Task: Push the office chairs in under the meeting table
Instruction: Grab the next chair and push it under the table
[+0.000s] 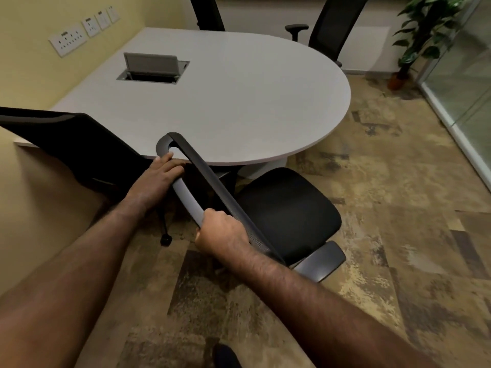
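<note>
Hands both on backrest top rail of nearest office chair (287, 208), near edge of meeting table (239, 102). Left hand (156, 179) on far end of rail, fingers (170, 162) laid flat over grey curved frame, slightly spread, thumb side hidden under. Right hand (223, 235) further back on same rail, fingers curled shut round it, knuckles up. Chair turned sideways to table, backrest seen edge-on, running diag. from table rim toward camera; black seat out on carpet (398, 208) to right of backrest, only its far corner near table edge, not under tabletop. Grey armrest (321, 261) sticking out at near-right side of seat. Second office chair (66, 147) at left, black mesh back, just beside left hand, close to table edge and yellow wall (32, 75); one castor (166, 239) visible on floor below. Two more chairs at far side: one (207, 11) at top centre tucked close, other (334, 30) at top right w/ armrest showing above tabletop. Cable box (154, 69) w/ lid flipped up in table surface, left half. Wall sockets (67, 38) in row on yellow wall. Potted plant (425, 35) in far right corner by glass partition (465, 88). Shoe tip (225, 357) at bottom centre.
</note>
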Motion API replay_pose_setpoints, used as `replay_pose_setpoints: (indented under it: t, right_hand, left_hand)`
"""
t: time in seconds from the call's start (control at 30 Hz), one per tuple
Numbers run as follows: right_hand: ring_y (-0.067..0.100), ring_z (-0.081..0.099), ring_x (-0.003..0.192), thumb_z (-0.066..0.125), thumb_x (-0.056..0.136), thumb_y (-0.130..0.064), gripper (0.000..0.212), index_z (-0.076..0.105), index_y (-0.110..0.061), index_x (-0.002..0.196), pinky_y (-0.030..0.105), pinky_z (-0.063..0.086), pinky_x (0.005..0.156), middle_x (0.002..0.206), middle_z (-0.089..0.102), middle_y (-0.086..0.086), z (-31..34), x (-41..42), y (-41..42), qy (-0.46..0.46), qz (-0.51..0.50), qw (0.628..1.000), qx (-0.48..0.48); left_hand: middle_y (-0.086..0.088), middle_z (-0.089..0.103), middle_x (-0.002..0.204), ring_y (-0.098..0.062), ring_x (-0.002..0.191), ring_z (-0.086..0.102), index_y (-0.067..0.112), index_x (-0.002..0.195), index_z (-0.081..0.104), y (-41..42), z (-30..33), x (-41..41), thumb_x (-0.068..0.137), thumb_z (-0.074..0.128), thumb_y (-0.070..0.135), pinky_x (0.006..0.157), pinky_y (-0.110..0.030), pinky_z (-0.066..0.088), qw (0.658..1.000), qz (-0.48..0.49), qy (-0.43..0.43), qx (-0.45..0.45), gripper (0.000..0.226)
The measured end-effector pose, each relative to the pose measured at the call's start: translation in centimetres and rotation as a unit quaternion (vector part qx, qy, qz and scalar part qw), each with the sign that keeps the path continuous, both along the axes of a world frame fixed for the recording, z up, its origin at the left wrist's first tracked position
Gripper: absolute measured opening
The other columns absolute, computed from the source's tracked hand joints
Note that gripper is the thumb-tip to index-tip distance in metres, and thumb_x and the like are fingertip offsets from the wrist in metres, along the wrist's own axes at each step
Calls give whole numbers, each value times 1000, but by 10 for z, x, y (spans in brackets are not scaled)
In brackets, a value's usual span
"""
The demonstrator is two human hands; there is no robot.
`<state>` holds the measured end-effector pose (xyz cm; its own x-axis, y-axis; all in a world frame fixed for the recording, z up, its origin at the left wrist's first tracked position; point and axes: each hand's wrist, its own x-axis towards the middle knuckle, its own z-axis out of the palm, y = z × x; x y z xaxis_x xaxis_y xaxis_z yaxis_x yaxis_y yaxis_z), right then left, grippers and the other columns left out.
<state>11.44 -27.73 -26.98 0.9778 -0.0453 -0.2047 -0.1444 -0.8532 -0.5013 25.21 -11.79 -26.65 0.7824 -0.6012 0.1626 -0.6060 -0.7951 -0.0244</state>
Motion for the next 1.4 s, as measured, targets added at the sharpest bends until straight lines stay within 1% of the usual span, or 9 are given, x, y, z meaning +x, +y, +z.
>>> replay_pose_setpoints:
  t: [0.2,0.37,0.5,0.63,0.87,1.0,1.1,1.2,1.4]
  right_hand:
    - [16,47,55,63,80,-31,19,47,-22,86,30,32,46,67,47,-4,-1,-43,-49,-18,54,998,-37]
    - [19,50,57,61,84,-33,14,60,-20,88,30,35,47,64,47,-3,3,-76,-93,-44,77,992,-87]
    - [21,50,56,61,82,-33,14,61,-20,86,32,40,50,62,46,-4,6,-102,-130,-70,64,990,-108]
    - [20,45,50,63,77,-36,15,55,-23,75,30,36,47,57,43,-5,4,-121,-169,-93,51,985,-137]
    - [12,33,43,63,72,-38,35,33,-24,59,26,24,42,52,38,-7,-6,-133,-247,-125,99,961,-226]
    - [18,40,49,61,73,-40,31,36,-25,63,29,33,48,53,35,-8,-5,-130,-287,-102,139,950,-259]
    - [20,44,54,61,72,-39,20,46,-27,70,29,32,52,59,46,-5,-1,-124,-310,-94,160,944,-271]
    - [24,57,64,60,72,-39,17,49,-28,74,31,31,54,70,60,0,3,-116,-325,-95,178,939,-280]
    - [25,61,71,60,74,-39,17,57,-24,82,32,32,56,77,64,2,2,-95,-335,-101,200,932,-286]
  left_hand:
    - [-20,56,127,-39,136,33,3,116,58,-24,-3,-58,76,65,-12,116,-52,16,1000,20,-7,-1,43]
    - [-19,62,101,-38,105,55,3,102,63,-50,-1,-97,66,74,-8,109,-51,30,1000,2,-30,9,39]
    - [-5,66,81,-30,81,61,14,84,65,-82,13,-120,55,80,11,82,-38,47,997,3,16,75,33]
    - [1,71,83,-26,83,65,21,84,71,-112,10,-146,57,75,26,74,-36,50,995,32,20,96,27]
    - [6,64,61,-22,58,64,25,66,62,-162,1,-189,50,74,33,49,-27,45,997,11,-30,77,21]
    - [6,61,60,-20,55,61,26,64,54,-192,-2,-209,57,70,39,47,-27,39,997,15,-27,64,21]
    - [6,58,57,-19,51,58,27,63,49,-211,-3,-216,59,65,40,47,-26,31,998,26,-30,46,21]
    - [5,58,58,-20,52,57,25,65,55,-223,-6,-217,62,62,39,47,-27,36,998,41,-26,29,16]
    - [5,59,58,-20,52,57,24,67,58,-231,-9,-205,59,62,38,48,-28,39,997,72,-11,23,16]
